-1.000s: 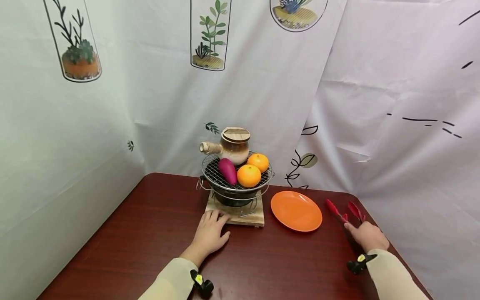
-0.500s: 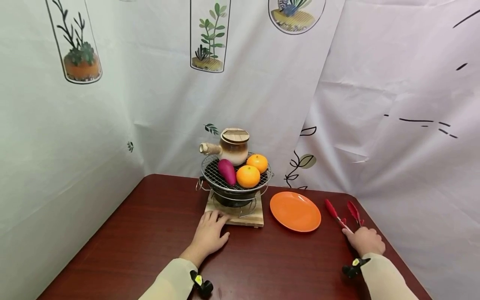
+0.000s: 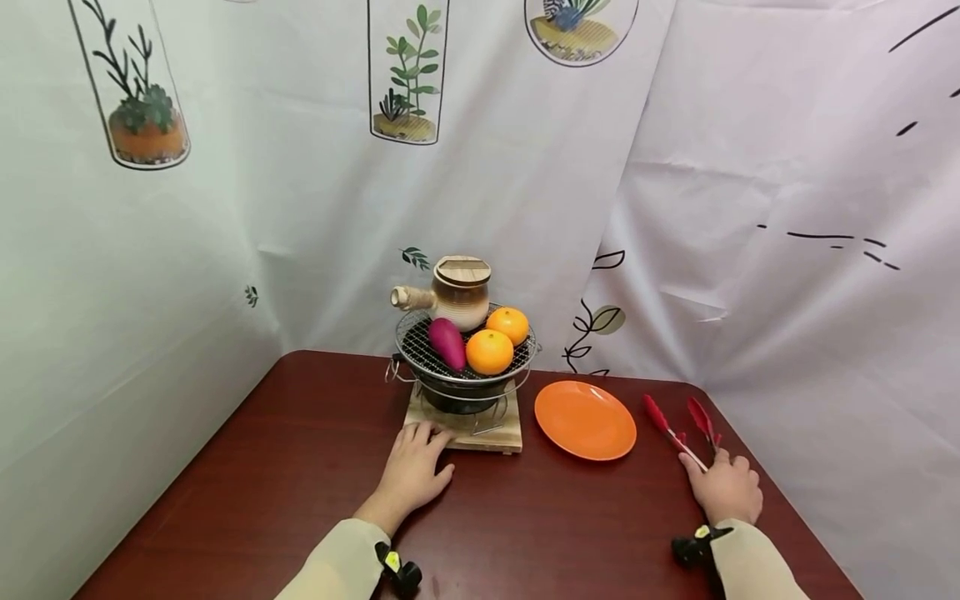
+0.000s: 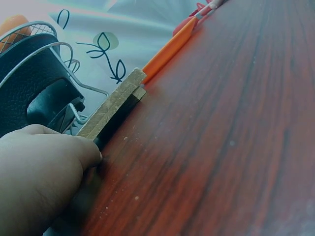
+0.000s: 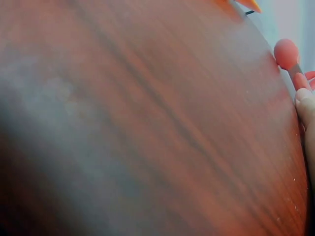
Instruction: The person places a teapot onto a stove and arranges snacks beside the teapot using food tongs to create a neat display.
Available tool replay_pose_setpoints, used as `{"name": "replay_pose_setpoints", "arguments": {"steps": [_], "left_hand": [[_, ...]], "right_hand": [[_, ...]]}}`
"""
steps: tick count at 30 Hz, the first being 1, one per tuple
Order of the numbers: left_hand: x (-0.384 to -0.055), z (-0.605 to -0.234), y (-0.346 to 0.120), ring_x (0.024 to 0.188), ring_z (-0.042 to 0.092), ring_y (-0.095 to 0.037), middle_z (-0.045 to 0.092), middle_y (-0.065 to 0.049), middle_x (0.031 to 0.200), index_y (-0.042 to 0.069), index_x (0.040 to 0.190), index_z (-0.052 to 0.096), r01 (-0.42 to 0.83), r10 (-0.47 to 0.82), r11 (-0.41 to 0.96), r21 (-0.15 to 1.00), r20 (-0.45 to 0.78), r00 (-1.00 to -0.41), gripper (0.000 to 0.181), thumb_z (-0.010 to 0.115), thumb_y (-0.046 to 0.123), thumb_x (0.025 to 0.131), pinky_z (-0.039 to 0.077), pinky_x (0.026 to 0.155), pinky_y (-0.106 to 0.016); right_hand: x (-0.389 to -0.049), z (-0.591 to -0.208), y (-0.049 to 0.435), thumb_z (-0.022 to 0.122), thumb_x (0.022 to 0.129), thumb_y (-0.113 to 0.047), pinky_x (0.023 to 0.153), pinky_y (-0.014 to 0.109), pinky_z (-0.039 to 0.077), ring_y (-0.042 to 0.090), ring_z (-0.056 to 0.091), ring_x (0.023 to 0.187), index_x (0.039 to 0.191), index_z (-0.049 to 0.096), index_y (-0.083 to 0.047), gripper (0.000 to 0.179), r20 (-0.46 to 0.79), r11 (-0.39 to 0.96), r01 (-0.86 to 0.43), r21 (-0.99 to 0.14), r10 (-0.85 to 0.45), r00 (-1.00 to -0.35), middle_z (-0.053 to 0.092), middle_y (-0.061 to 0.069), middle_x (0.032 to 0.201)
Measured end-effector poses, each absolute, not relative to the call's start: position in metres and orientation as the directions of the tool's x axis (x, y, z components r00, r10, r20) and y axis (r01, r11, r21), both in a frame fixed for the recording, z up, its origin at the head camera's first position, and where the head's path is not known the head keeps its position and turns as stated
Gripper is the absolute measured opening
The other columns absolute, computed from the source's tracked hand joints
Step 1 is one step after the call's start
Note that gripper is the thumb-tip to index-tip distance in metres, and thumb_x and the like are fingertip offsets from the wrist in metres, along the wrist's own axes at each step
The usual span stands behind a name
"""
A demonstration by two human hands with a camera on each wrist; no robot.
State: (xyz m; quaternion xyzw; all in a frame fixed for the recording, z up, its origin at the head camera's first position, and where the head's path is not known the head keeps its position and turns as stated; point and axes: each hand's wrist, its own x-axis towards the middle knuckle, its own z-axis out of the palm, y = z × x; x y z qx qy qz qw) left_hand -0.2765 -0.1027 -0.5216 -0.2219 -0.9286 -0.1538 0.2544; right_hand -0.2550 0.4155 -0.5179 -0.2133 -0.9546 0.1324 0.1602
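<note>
My left hand rests with its fingers on the front left edge of a wooden board. A small round grill with a wire mesh top stands on that board. On the mesh sit a lidded clay pot with a side handle, a purple eggplant-shaped piece and two oranges. At the table's right side, my right hand grips red-tipped tongs near their back end; their two arms are spread. Only the thumb side of that hand appears in the right wrist view.
An orange plate lies between the board and the tongs. The dark red wooden table ends on the right just past my right hand. A white printed cloth hangs close behind and along both sides.
My right hand has shifted slightly left and nearer to me, still on the tongs. The left hand stays at the board. The head view has turned a little.
</note>
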Motion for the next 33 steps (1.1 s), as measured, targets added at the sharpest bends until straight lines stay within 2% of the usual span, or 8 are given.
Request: {"name": "replay_pose_setpoints", "arguments": {"steps": [5, 19, 23, 28, 33], "left_hand": [[-0.276, -0.52, -0.103, 0.113, 0.049, -0.037, 0.055, -0.009, 0.117, 0.017, 0.123, 0.068, 0.492, 0.343, 0.854, 0.171, 0.526, -0.778, 0.045, 0.079, 0.03, 0.081, 0.038, 0.103, -0.053], [-0.277, -0.518, -0.105, 0.114, 0.049, -0.038, 0.055, -0.01, 0.117, 0.018, 0.123, 0.068, 0.486, 0.336, 0.855, 0.18, 0.522, -0.784, 0.045, 0.079, 0.029, 0.081, 0.038, 0.103, -0.054], [-0.277, -0.518, -0.106, 0.113, 0.05, -0.038, 0.055, -0.01, 0.117, 0.018, 0.122, 0.068, 0.483, 0.327, 0.855, 0.19, 0.525, -0.786, 0.044, 0.078, 0.03, 0.081, 0.038, 0.102, -0.054], [-0.282, -0.516, -0.108, 0.11, 0.053, -0.038, 0.058, -0.01, 0.112, 0.015, 0.118, 0.069, 0.507, 0.317, 0.832, 0.225, 0.558, -0.767, 0.038, 0.076, 0.028, 0.082, 0.041, 0.1, -0.053], [-0.282, -0.506, -0.116, 0.11, 0.054, -0.04, 0.058, -0.014, 0.113, 0.013, 0.115, 0.068, 0.479, 0.283, 0.846, 0.235, 0.564, -0.776, 0.036, 0.076, 0.028, 0.083, 0.041, 0.101, -0.055]], "right_hand": [[-0.254, -0.519, 0.417, 0.049, 0.094, -0.07, 0.077, 0.067, 0.043, 0.057, 0.047, 0.099, 0.132, 0.045, 0.016, 0.094, 0.237, 0.873, 0.371, -0.318, 0.452, -0.86, 0.044, 0.04, 0.113], [-0.256, -0.52, 0.413, 0.047, 0.092, -0.074, 0.086, 0.07, 0.037, 0.06, 0.042, 0.105, 0.133, 0.043, 0.015, 0.099, 0.23, 0.852, 0.396, -0.343, 0.485, -0.843, 0.042, 0.042, 0.117], [-0.257, -0.518, 0.408, 0.051, 0.092, -0.071, 0.089, 0.071, 0.033, 0.062, 0.038, 0.109, 0.132, 0.043, 0.014, 0.094, 0.297, 0.858, 0.385, -0.34, 0.487, -0.821, 0.038, 0.043, 0.119], [-0.26, -0.512, 0.397, 0.06, 0.093, -0.052, 0.094, 0.075, 0.022, 0.063, 0.035, 0.114, 0.129, 0.045, 0.012, 0.075, 0.439, 0.888, 0.312, -0.339, 0.443, -0.782, 0.036, 0.043, 0.122], [-0.271, -0.488, 0.373, 0.062, 0.093, -0.046, 0.097, 0.081, 0.009, 0.063, 0.028, 0.122, 0.134, 0.045, 0.008, 0.07, 0.482, 0.931, 0.183, -0.317, 0.324, -0.814, 0.033, 0.043, 0.13]]}}
